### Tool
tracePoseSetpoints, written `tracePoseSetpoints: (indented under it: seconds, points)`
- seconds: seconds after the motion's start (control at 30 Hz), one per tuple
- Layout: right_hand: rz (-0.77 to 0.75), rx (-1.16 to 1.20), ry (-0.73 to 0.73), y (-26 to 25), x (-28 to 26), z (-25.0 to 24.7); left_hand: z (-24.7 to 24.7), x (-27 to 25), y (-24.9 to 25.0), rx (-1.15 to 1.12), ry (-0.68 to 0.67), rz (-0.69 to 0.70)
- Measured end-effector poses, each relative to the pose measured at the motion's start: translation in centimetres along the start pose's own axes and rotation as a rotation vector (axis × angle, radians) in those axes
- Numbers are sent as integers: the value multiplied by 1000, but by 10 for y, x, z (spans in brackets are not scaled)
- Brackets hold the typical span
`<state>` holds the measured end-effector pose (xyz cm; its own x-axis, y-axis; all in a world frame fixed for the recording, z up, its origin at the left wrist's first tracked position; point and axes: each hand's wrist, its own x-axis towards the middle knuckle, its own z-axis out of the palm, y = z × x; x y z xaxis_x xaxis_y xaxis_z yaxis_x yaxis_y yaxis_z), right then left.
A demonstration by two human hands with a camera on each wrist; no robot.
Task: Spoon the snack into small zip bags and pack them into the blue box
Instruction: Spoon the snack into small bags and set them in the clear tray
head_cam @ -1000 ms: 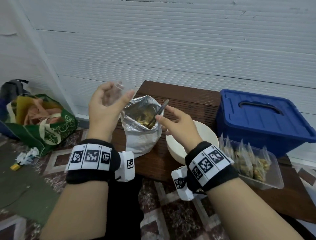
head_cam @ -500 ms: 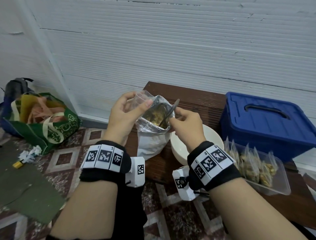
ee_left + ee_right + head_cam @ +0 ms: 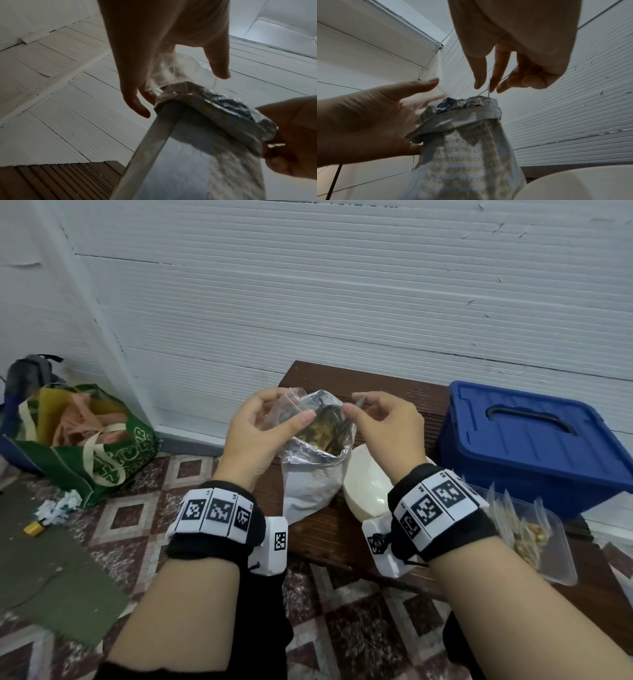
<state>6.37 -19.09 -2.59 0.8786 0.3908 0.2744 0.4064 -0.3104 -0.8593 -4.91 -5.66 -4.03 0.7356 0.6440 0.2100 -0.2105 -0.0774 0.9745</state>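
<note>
Left hand [image 3: 260, 429] pinching clear zip bag [image 3: 286, 414] mouth-up at frame centre, just left of right hand [image 3: 383, 426] gripping spoon [image 3: 342, 428], bowl down in snack pouch [image 3: 315, 474].

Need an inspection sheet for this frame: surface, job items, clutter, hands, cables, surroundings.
Surface: dark slatted wooden table, against a white wall.
Job's things: open foil snack bag upright on the table; spoon reaching into it; small clear zip bag at its mouth; blue box with lid on; clear tray of filled zip bags; white bowl.
Clutter: crumpled paper and a small yellow item on the floor.
Hands: left hand holds the zip bag; right hand pinches the spoon handle.
Cables: nothing seen.
Surroundings: green tote bag, grey backpack, patterned floor tiles.
</note>
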Motion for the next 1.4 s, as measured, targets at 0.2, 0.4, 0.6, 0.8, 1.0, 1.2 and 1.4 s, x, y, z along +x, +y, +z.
tracePoseSetpoints:
  seconds: [0.2, 0.4, 0.6, 0.8, 1.0, 1.2, 1.4]
  points:
    - [-177, -191, -38, -9, -5, 1, 0, 0, -3, 53, -3, 25]
    - [-186, -272, -125, -8, -13, 5, 2, -2, -1, 109, -8, 39]
    - [7, -112, 10, -6, -7, -3, 2, -4, 1, 135, -21, 39]
    - [157, 11, 134, 4, -6, -15, 3, -3, 1, 186, 2, 59]
    - [228, 124, 216, 12, -6, -15, -5, 1, 2, 304, 103, 115]
    - [246, 192, 255, 15, 0, -23, -13, 4, 9, 465, 46, 121]
    - [215, 256, 304, 11, 19, -36, -17, 23, 25, 580, -77, 8]
